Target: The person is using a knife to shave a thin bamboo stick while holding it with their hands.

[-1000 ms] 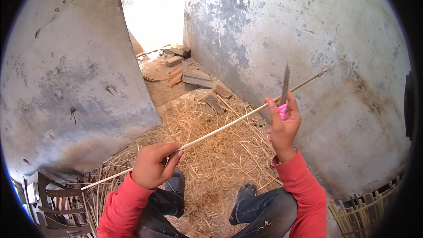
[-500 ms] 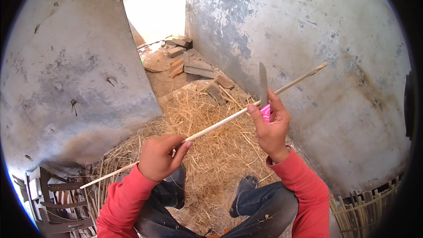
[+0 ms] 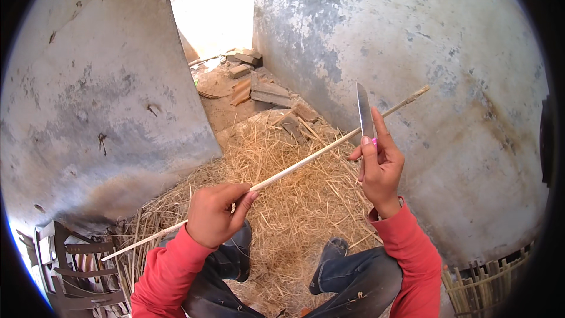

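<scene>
A long, pale, thin strip that looks like split bamboo (image 3: 300,164) slants from the lower left up to the right, its far end rough and brownish. My left hand (image 3: 218,213) is closed round it, thumb and forefinger pinching it near the middle. In my right hand (image 3: 381,168) is a knife (image 3: 364,106) with a pink handle, mostly hidden by the fingers. The blade points up and crosses the strip. My right thumb presses on the base of the blade, while the forefinger stretches upward.
Straw-like shavings (image 3: 282,212) cover the floor between my feet. Bricks (image 3: 268,91) lie in the far gap between two worn plaster walls (image 3: 382,41). A brown slatted frame (image 3: 82,271) stands at lower left, a woven slat basket (image 3: 485,282) at lower right.
My right hand has moved slightly right. Its thumb has shifted off the strip onto the knife, and the blade has turned its flat side more into view. My left hand keeps its grip.
</scene>
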The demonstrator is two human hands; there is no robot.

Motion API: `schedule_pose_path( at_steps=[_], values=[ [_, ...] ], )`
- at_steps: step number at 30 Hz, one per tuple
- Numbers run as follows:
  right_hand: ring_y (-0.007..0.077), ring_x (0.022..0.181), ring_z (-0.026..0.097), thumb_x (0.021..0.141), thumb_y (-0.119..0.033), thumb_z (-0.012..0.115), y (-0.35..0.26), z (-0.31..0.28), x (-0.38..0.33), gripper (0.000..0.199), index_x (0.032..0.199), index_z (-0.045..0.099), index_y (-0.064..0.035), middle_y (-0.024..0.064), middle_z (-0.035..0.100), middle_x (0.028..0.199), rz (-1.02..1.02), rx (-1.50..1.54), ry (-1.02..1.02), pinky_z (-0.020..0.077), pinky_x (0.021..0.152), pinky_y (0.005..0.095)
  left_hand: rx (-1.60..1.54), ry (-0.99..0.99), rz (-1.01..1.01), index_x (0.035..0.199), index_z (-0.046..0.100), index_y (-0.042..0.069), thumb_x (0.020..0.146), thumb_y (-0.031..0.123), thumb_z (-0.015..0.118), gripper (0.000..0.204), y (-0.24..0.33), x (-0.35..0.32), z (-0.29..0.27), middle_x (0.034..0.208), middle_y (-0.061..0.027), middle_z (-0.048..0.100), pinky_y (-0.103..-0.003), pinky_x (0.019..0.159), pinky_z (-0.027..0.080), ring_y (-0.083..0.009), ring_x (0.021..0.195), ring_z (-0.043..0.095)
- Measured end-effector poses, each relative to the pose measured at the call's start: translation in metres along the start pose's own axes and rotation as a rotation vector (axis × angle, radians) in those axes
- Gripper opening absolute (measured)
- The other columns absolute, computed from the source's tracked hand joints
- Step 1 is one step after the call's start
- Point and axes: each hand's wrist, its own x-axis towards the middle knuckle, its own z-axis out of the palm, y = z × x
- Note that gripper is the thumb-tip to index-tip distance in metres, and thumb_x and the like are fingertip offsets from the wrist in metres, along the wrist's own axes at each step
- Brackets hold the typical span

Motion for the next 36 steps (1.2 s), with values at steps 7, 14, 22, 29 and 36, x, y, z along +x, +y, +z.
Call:
schedule_pose_path(
  at_steps=[7, 14, 22, 29, 36],
  values=[
    [0.0008, 0.067, 0.053, 0.103, -0.001, 0.061, 0.009, 0.01, -0.002, 0.055, 0.157, 0.055, -0.0087, -0.0042, 0.063, 0.079, -0.017, -0.082, -0.013, 0.0451, 0.061, 0.0193, 0.051, 0.033, 0.041, 0.096, 0.078, 0.003, 0.091, 0.011, 0.082, 0.01, 0.004, 0.0, 0.006, 0.068, -0.0126, 0.065, -0.037, 0.049, 0.043, -0.0263, 0.051, 0.058],
    [0.0006, 0.068, 0.043, 0.102, -0.001, 0.063, 0.01, 0.03, -0.014, 0.05, 0.152, 0.06, -0.0074, -0.0041, 0.063, 0.081, -0.074, -0.157, -0.078, 0.0399, 0.058, 0.0218, 0.122, 0.087, 0.068, 0.097, 0.078, 0.005, 0.09, 0.01, 0.082, 0.009, 0.02, 0.001, 0.015, 0.07, -0.0124, 0.067, -0.038, 0.049, 0.045, -0.0276, 0.052, 0.06],
    [0.0024, 0.066, 0.049, 0.102, -0.001, 0.061, 0.009, 0.045, -0.025, 0.052, 0.154, 0.057, -0.0058, 0.0109, 0.079, 0.1, -0.131, -0.164, -0.181, 0.043, 0.058, 0.0236, 0.177, 0.127, 0.058, 0.095, 0.078, 0.006, 0.089, 0.012, 0.083, 0.01, 0.025, 0.003, 0.021, 0.071, -0.0113, 0.068, -0.039, 0.048, 0.046, -0.0298, 0.052, 0.061],
    [0.0025, 0.065, 0.049, 0.101, 0.002, 0.061, 0.01, 0.051, -0.032, 0.053, 0.154, 0.056, -0.0047, 0.0111, 0.08, 0.103, -0.109, -0.152, -0.23, 0.044, 0.057, 0.0245, 0.194, 0.094, 0.03, 0.095, 0.078, 0.006, 0.09, 0.013, 0.083, 0.01, 0.025, 0.002, 0.021, 0.071, -0.0114, 0.068, -0.04, 0.048, 0.046, -0.0294, 0.051, 0.062],
    [0.0044, 0.06, 0.049, 0.098, 0.001, 0.063, 0.001, 0.057, -0.039, 0.056, 0.153, 0.057, -0.0054, 0.0118, 0.08, 0.099, -0.18, -0.146, -0.328, 0.0444, 0.054, 0.0272, 0.142, 0.106, 0.025, 0.096, 0.079, 0.004, 0.09, 0.013, 0.083, 0.011, 0.024, 0.003, 0.023, 0.073, -0.0151, 0.07, -0.038, 0.049, 0.048, -0.0291, 0.053, 0.064]
  ],
)
